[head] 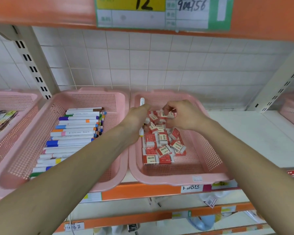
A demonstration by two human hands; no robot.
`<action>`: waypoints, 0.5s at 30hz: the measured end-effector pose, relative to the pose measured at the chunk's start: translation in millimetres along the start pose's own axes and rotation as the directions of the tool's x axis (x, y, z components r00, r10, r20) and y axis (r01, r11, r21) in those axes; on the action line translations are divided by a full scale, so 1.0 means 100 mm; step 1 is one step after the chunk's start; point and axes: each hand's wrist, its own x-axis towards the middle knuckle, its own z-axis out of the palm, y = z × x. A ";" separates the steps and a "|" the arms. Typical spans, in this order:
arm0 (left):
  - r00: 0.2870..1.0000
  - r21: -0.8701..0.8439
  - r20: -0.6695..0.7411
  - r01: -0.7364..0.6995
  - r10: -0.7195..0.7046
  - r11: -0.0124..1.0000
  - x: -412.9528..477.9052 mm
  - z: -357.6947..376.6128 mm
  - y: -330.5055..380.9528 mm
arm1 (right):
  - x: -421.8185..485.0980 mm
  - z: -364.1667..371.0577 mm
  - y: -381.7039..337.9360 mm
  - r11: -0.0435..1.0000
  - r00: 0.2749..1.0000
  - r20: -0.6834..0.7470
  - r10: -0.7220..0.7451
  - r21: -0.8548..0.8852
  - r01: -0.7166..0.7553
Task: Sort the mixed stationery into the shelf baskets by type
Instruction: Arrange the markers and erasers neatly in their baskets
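Two pink baskets sit side by side on the shelf. The left basket (92, 97) holds several white markers (75, 133) with coloured caps. The right basket (209, 160) holds a heap of red-and-white erasers (161, 146). My left hand (136, 122) is inside the right basket, gripping a white marker (141, 101) whose upper end sticks up behind the fingers and whose lower end shows below the palm. My right hand (182, 114) hovers over the back of the eraser heap and pinches an eraser (168, 114) between thumb and fingers.
A third pink basket (12, 106) with flat printed packs stands at far left, and part of another (292, 109) at far right. White bare shelf (255, 133) lies right of the eraser basket. An orange shelf with a price label (159, 12) hangs overhead. Slotted uprights flank the bay.
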 end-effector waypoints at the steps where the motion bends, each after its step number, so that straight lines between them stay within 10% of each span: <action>1: 1.000 0.001 0.003 0.004 -0.004 1.000 0.00 -0.01 0.01 | 0.05 0.04 0.03 1.000 0.999 0.033 0.012 -0.021 -0.011; 10: 0.999 0.042 0.038 -0.004 0.002 0.999 0.04 -0.07 -0.01 | 0.19 0.36 0.21 0.993 0.980 0.185 0.075 -0.102 -0.057; 15: 0.995 0.046 0.098 -0.025 0.020 0.999 0.06 -0.06 -0.03 | 0.11 0.18 0.12 0.999 0.999 -0.014 -0.044 -0.002 0.044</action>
